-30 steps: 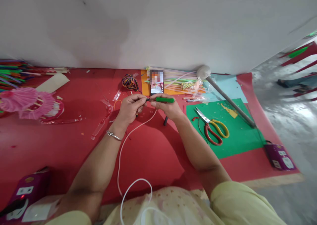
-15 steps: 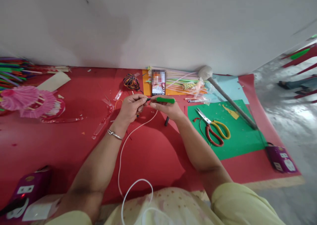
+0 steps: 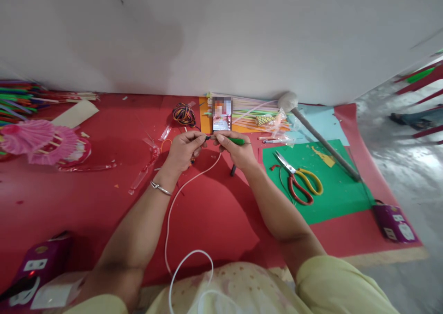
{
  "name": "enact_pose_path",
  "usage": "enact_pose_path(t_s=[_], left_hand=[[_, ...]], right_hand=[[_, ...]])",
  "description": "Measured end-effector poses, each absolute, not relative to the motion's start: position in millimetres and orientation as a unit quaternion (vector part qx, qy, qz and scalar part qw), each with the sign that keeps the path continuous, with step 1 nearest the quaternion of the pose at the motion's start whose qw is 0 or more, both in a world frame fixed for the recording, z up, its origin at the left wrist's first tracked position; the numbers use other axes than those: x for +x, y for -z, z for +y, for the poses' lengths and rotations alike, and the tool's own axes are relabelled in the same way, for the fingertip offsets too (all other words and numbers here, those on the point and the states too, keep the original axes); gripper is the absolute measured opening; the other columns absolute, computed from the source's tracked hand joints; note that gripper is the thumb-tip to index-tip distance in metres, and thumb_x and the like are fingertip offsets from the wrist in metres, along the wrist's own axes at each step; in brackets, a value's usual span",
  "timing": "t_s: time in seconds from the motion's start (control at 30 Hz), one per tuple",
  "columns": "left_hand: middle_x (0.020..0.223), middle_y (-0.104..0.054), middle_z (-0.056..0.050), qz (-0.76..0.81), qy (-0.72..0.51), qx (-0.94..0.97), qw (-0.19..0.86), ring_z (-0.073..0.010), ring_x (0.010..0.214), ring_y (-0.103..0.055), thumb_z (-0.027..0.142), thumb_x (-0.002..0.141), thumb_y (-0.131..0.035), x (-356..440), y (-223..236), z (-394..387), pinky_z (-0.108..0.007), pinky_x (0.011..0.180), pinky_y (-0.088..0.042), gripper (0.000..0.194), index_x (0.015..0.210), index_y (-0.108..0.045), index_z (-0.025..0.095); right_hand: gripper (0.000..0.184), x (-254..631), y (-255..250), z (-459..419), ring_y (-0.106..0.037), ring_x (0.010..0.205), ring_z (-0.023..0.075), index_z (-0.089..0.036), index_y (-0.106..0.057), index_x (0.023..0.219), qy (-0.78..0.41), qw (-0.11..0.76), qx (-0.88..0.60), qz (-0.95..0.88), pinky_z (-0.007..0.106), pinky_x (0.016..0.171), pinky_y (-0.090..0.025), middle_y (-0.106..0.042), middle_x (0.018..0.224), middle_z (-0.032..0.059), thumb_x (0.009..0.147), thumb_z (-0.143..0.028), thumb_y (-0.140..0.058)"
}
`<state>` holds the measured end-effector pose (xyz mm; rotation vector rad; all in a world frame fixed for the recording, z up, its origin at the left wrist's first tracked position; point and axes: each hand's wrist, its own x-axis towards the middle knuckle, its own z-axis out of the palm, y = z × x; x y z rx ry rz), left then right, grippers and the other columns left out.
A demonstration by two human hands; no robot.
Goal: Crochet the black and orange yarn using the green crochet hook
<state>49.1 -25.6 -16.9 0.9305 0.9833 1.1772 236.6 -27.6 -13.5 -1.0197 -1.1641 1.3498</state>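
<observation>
My left hand (image 3: pixel 183 151) is closed in a pinch on a small dark piece (image 3: pixel 207 138) whose kind I cannot make out. Facing it, my right hand (image 3: pixel 237 149) grips a slim green-handled tool (image 3: pixel 238 141), its thin metal end pointing left at the dark piece. Fingers cover most of the tool, so whether its tip touches the piece is unclear. A white cord (image 3: pixel 188 181) runs from below my right fingers down towards my lap. Just behind both hands stands a phone (image 3: pixel 222 115) with a lit screen.
Scissors (image 3: pixel 299 178) with red and yellow handles lie on green paper (image 3: pixel 339 198). A grey-handled mallet-like stick (image 3: pixel 325 143) leans across the right. Left are a pink paper craft (image 3: pixel 51 141) and pipe cleaners (image 3: pixel 17 99). A coil of coloured cord (image 3: pixel 183 115) lies behind my left hand.
My right fingers have shifted left and forward along the green tool, covering more of its handle and closing in on my left fingertips. My left hand has barely moved.
</observation>
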Motion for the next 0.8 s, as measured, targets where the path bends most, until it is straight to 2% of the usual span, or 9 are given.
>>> enact_pose_path(t_s=[0.33, 0.8], left_hand=[[0.066, -0.066, -0.001, 0.419, -0.503, 0.410, 0.635, -0.0040, 0.042, -0.038, 0.036, 0.076, -0.086, 47.2, 18.4, -26.8, -0.020, 0.040, -0.023, 0.023, 0.081, -0.076, 0.016], [0.065, -0.065, -0.001, 0.423, -0.505, 0.399, 0.638, -0.0035, 0.043, -0.039, 0.035, 0.072, -0.087, 49.6, 12.8, -27.6, -0.019, 0.041, -0.025, 0.025, 0.078, -0.073, 0.015]], right_hand=[[0.032, 234.6, 9.8, -30.8, -0.069, 0.075, 0.0144, -0.025, -0.085, 0.093, -0.555, 0.509, -0.430, -0.499, 0.027, 0.067, -0.052, -0.079, 0.079, 0.0015, 0.077, -0.053, -0.087], [0.038, 234.5, 9.0, -30.9, -0.068, 0.077, 0.0142, -0.023, -0.082, 0.091, -0.566, 0.496, -0.437, -0.492, 0.026, 0.069, -0.052, -0.076, 0.081, 0.0014, 0.075, -0.057, -0.087]])
